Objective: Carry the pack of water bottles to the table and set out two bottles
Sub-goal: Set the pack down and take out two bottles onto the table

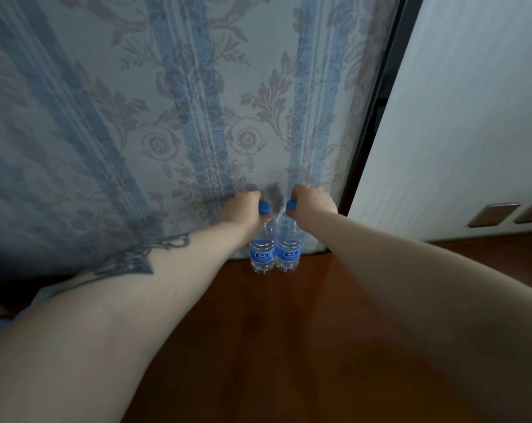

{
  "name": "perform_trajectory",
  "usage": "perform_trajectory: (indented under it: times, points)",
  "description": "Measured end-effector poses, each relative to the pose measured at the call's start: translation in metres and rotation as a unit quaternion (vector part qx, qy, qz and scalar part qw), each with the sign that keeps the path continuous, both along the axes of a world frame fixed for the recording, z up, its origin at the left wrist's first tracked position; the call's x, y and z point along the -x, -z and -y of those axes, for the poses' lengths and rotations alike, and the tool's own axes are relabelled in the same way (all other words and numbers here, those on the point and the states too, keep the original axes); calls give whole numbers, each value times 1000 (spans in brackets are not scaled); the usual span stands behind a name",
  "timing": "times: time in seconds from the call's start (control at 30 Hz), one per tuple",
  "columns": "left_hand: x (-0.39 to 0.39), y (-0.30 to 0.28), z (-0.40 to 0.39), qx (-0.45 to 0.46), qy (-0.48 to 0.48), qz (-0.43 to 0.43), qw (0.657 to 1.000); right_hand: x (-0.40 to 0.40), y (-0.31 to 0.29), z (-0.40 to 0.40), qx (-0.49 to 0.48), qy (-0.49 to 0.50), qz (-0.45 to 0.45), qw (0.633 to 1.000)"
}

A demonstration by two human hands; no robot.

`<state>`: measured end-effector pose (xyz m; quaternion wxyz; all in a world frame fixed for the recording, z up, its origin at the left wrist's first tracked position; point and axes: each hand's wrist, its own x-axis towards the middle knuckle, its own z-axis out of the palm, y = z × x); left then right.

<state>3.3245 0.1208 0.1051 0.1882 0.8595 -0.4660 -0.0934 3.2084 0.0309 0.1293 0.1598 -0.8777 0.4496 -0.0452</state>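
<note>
Two clear water bottles with blue caps and blue labels stand side by side on the brown wooden table [289, 331], at its far edge against the patterned wall. My left hand [241, 210] grips the neck and cap of the left bottle [262, 254]. My right hand [310, 201] grips the cap of the right bottle [288, 251]. Both bottles are upright and almost touch each other. The pack of bottles is not in view.
Blue and grey floral wallpaper [167, 117] rises right behind the bottles. A white panel [457, 132] with a dark edge stands to the right, with two metal plates [493, 213] low on it. Something dark and blue lies at the lower left edge.
</note>
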Motion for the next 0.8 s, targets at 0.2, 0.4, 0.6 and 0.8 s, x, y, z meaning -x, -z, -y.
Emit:
perform_trajectory:
  times: [0.2,0.4,0.6,0.8]
  points:
    - [1,3,-2,4,-13,14,1000,3,8,3,15,0,-6,1000]
    - [1,2,-1,-20,-28,32,999,3,23,3,-29,7,-8,1000]
    - [2,0,3,-7,-47,18,999,2,22,9,-26,-6,-13,1000]
    - [2,1,2,-15,-46,35,998,1,27,6,15,0,-21,1000]
